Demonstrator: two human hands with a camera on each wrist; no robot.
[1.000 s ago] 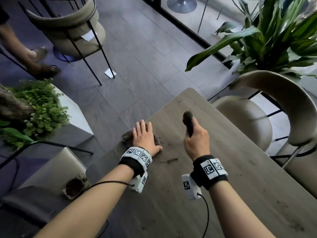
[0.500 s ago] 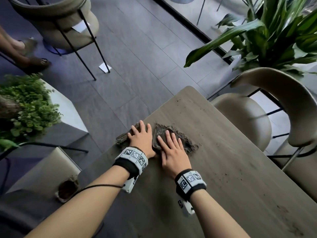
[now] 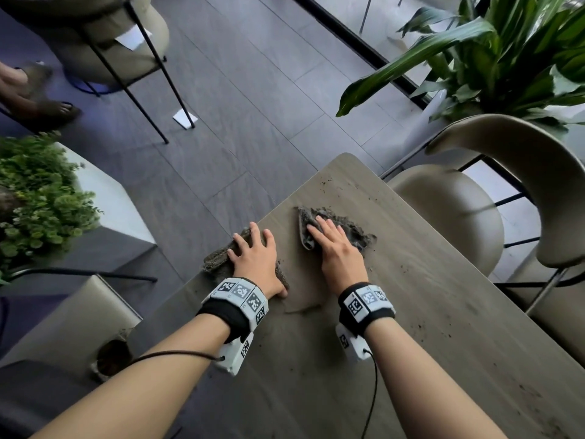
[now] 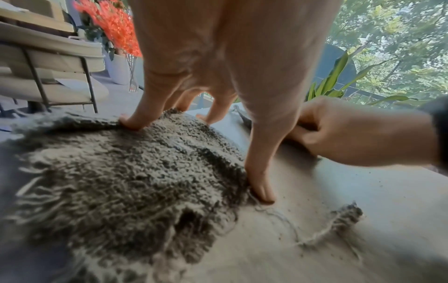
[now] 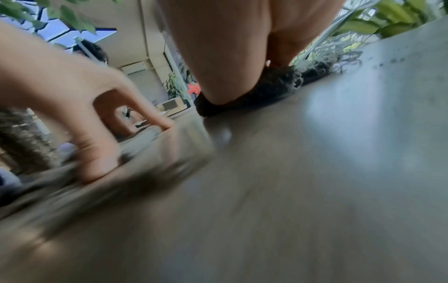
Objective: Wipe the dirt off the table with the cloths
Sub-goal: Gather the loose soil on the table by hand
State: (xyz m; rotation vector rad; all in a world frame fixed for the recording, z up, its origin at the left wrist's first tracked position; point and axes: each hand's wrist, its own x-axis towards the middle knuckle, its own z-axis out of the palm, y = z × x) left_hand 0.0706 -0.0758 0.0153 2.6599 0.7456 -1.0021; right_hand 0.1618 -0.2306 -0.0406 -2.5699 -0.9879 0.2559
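Observation:
Two dirty grey shaggy cloths lie on the wooden table (image 3: 411, 312). My left hand (image 3: 258, 261) presses flat on the left cloth (image 3: 217, 259) at the table's left edge, fingers spread; in the left wrist view this cloth (image 4: 116, 181) fills the foreground under the fingers (image 4: 259, 187). My right hand (image 3: 337, 251) presses flat on the right cloth (image 3: 351, 226), further in on the table; the right wrist view shows its palm on the dark cloth (image 5: 261, 93). Specks of dirt (image 3: 411, 264) lie scattered on the table to the right.
A beige chair (image 3: 474, 210) stands close to the table's right side, with a large-leafed plant (image 3: 490, 52) behind it. Another chair (image 3: 69, 315) sits at the left edge, beside a planter (image 3: 38, 204). A further chair (image 3: 104, 36) and a person's sandalled foot (image 3: 47, 112) are on the tiled floor.
My right hand, which held its cloth bunched up above the table, laid it flat and has slid it away and to the right. My left hand stays pressed on its cloth.

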